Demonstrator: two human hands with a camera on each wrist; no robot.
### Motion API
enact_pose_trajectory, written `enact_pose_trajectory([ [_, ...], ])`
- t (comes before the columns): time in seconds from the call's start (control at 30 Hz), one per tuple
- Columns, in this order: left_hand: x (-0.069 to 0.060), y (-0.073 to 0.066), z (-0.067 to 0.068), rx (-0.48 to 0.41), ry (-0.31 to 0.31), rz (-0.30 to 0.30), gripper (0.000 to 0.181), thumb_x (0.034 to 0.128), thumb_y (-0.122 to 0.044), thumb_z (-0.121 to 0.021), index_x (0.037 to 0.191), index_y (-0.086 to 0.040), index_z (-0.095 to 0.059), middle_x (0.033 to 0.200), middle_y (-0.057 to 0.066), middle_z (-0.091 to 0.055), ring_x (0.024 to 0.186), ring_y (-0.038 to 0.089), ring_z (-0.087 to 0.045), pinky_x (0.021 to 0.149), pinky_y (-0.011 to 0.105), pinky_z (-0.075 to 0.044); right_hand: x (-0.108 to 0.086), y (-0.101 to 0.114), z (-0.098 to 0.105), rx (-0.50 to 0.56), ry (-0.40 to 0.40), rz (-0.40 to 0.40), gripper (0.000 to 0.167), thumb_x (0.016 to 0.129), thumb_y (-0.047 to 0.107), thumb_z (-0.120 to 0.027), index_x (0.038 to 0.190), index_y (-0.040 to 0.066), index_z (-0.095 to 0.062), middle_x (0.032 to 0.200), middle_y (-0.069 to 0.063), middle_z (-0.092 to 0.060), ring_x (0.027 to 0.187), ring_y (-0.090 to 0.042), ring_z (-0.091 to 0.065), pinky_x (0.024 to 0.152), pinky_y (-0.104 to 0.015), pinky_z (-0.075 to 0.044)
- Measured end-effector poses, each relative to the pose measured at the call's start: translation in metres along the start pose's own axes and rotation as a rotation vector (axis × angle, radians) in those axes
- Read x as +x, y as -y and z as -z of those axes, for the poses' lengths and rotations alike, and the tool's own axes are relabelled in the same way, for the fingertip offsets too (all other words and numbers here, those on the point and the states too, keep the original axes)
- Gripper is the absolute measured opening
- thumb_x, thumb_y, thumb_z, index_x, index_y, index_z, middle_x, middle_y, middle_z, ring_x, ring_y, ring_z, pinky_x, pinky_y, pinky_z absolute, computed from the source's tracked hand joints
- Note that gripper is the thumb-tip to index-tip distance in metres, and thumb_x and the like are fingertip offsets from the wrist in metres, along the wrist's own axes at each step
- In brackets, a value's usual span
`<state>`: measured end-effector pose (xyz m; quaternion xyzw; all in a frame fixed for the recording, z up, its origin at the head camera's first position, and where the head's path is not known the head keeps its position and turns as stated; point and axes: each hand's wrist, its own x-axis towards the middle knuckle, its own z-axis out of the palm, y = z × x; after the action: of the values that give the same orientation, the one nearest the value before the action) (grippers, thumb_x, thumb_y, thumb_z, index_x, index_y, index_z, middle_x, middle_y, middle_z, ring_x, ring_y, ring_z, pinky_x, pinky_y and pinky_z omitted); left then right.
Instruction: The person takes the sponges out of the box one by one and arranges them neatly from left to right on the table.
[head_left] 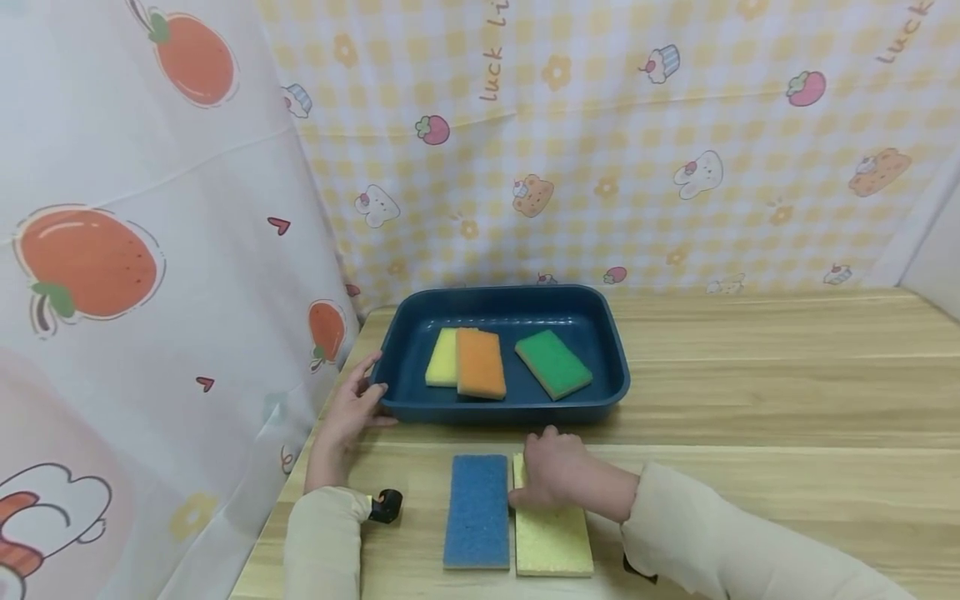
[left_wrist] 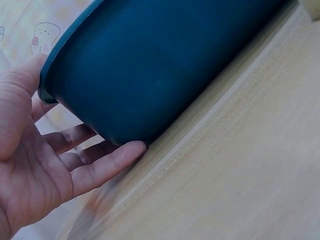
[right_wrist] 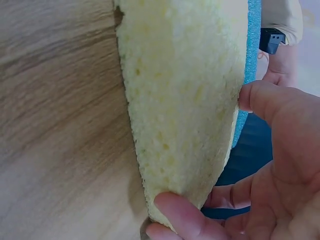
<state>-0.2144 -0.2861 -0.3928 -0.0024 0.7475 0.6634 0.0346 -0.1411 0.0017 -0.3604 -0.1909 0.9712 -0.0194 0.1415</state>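
Note:
A deep blue baking dish (head_left: 510, 407) stands at the back left of the wooden table. At its left end my left hand (head_left: 352, 411) grips it, thumb over the rim and fingers (left_wrist: 107, 167) against the outside wall. In front of the dish, my right hand (head_left: 558, 469) holds the far end of a pale yellow sponge (head_left: 553, 546). The right wrist view puts the thumb on the sponge's long edge and the fingers round its end. Close on its left lies a blue scouring sponge (head_left: 477, 512), face up. The right hand covers the yellow sponge's far part in the head view.
Inside the dish, an orange sponge (head_left: 482, 364) partly overlaps a yellow one (head_left: 441, 360). A green sponge (head_left: 553, 363) lies slanted at the right. Printed cloths (head_left: 600, 225) hang behind and left of the table (head_left: 787, 400).

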Motion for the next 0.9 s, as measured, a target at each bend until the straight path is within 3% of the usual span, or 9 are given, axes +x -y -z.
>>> enact_pose_trajectory([
  [0.47, 0.000, 0.004, 0.000, -0.015, 0.000, 0.010, 0.059, 0.0912, -0.004, -0.038, 0.144, -0.022, -0.020, 0.137, 0.026, -0.026, 0.110, 0.046, -0.044, 0.066, 0.048, -0.053, 0.001, -0.002, -0.002, -0.010, 0.008, 0.011, 0.077, 0.069, 0.058, -0.063, 0.112, -0.006, -0.053, 0.091, -0.018, -0.052, 0.076, -0.026, -0.053, 0.066, -0.037, -0.049],
  [0.7, 0.001, 0.005, 0.001, -0.011, 0.000, 0.007, 0.059, 0.0912, -0.004, -0.039, 0.144, -0.022, -0.020, 0.138, 0.026, -0.025, 0.111, 0.047, -0.042, 0.066, 0.048, -0.053, -0.002, -0.006, 0.015, 0.051, -0.024, 0.011, 0.067, 0.072, 0.051, -0.066, 0.107, -0.005, -0.053, 0.091, -0.019, -0.053, 0.075, -0.029, -0.055, 0.061, -0.039, -0.050],
  [0.9, 0.002, 0.003, 0.001, -0.001, 0.002, 0.005, 0.059, 0.0910, -0.004, -0.039, 0.144, -0.022, -0.020, 0.138, 0.026, -0.025, 0.111, 0.047, -0.042, 0.066, 0.048, -0.053, 0.004, -0.012, 0.042, 0.150, 0.040, 0.071, 0.039, 0.079, 0.043, -0.063, 0.076, 0.005, -0.056, 0.066, -0.006, -0.053, 0.056, -0.021, -0.054, 0.046, -0.032, -0.045],
])
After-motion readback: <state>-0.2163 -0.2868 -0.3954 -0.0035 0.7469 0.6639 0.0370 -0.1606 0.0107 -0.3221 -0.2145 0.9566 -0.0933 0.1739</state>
